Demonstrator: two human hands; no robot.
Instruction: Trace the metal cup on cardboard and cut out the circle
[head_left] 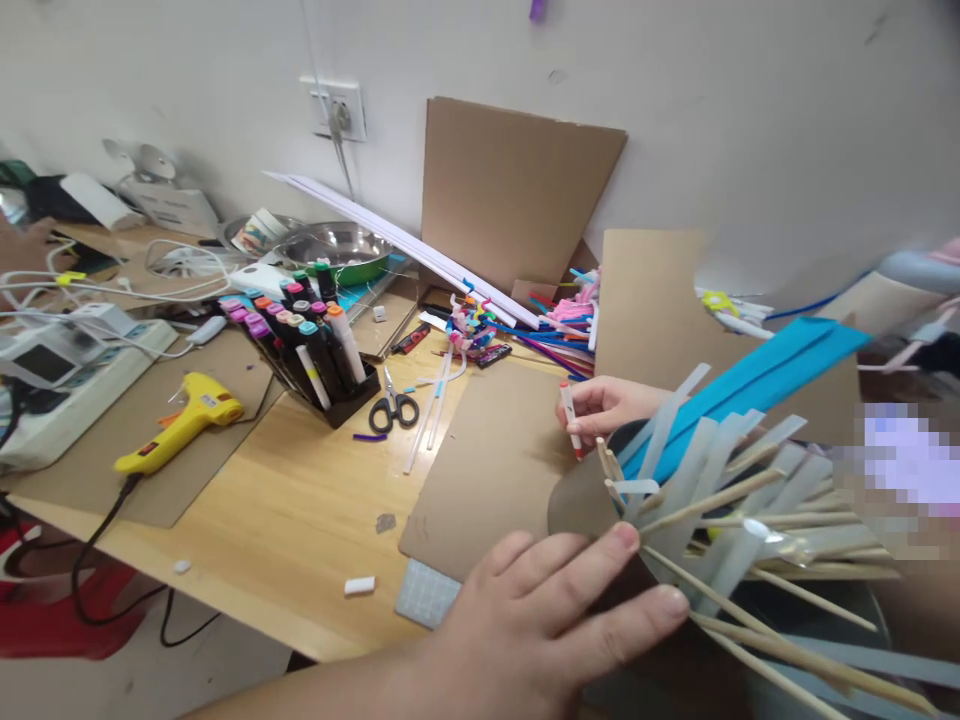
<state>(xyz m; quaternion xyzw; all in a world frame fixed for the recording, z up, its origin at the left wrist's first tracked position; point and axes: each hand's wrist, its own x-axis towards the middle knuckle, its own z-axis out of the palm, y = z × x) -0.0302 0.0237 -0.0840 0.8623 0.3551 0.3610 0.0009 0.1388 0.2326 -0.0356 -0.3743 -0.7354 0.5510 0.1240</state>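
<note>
Head view: wooden sticks [716, 502] in container [574, 505]

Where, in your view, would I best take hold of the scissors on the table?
By the loops, coming from the table's near edge. The scissors lie flat, loops toward that edge and tips toward the wall, so a hand from there should meet handles first. The pen holder stands close on the left, so that side looks tighter.
</note>
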